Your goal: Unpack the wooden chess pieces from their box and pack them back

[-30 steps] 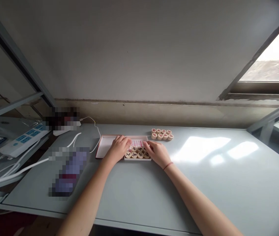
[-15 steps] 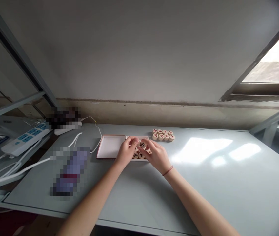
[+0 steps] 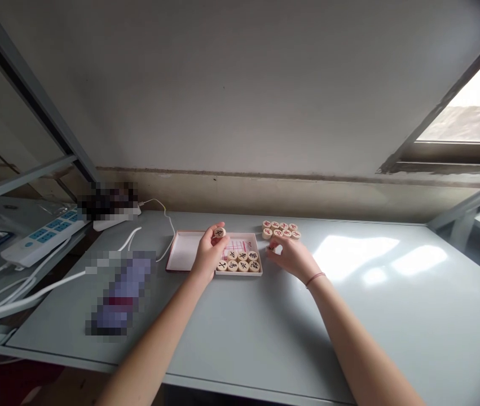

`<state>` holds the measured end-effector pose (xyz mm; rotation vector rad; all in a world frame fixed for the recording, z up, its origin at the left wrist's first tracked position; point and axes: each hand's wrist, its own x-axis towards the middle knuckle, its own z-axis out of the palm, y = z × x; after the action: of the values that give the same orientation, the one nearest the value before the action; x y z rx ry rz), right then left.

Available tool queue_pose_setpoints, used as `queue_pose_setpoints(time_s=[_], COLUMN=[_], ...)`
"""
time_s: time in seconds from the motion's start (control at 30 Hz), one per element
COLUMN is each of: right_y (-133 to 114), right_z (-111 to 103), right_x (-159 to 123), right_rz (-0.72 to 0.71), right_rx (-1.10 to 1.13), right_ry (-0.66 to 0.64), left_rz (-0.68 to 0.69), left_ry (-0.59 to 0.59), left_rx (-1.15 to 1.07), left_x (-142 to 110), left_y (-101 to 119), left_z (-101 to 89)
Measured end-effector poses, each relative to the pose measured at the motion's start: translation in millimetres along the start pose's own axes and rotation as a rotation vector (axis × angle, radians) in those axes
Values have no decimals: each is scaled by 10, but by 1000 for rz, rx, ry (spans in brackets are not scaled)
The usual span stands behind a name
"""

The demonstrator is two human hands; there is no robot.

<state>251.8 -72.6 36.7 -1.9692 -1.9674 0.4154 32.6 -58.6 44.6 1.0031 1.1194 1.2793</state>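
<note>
Clock bearings: twelve towards the wall, three to the person's right.

Left hand (image 3: 209,252): thumb and fingers pinch one round wooden disc (image 3: 220,233), its dark-marked face showing; disc at one o'clock of the hand, above the seam of the box.

Right hand (image 3: 294,255): thumb and forefinger grasp a second disc (image 3: 271,248), at ten o'clock of the hand, partly covered by the fingers; cannot tell whether it touches the desk (image 3: 240,332). Red band (image 3: 315,279) at the wrist, four o'clock.

Box tray (image 3: 240,274): white, open, at three o'clock of the left hand. Contents: seven dark-marked discs (image 3: 243,265) in view, four in the six o'clock row, three just behind; the row's left end is hidden by the hand. Red-lined sheet (image 3: 242,245) towards twelve.

Box lid (image 3: 183,251): shallow, white inside, at nine o'clock of the tray.

Eight red-marked discs (image 3: 281,228): two rows of four on the desk, two o'clock of the tray, eleven o'clock of the right hand.

Power strip (image 3: 39,239): white, blue sockets, nine o'clock of the lid. Pixelated bluish item (image 3: 123,293): eight o'clock.
</note>
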Motion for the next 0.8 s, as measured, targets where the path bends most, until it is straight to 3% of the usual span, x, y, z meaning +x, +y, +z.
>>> queue_pose_setpoints(time_s=[0.27, 0.43, 0.53, 0.63, 0.8], right_y=[58, -25, -219, -450, -597], right_z=[106, 48, -17, -29, 38], right_x=[46, 8, -85, -198, -268], right_rz=[-30, -72, -147, -217, -252], right_rx=[13, 40, 235, 449, 472], right_ry=[24, 83, 121, 51, 71], left_rz=[24, 333, 508, 567, 610], left_ry=[-118, -197, -247, -314, -342], left_rx=[199, 629, 824, 908, 945], left_x=[-71, -130, -137, -144, -159], left_y=[23, -1, -65, -125, -165], left_z=[26, 46, 48, 51, 55])
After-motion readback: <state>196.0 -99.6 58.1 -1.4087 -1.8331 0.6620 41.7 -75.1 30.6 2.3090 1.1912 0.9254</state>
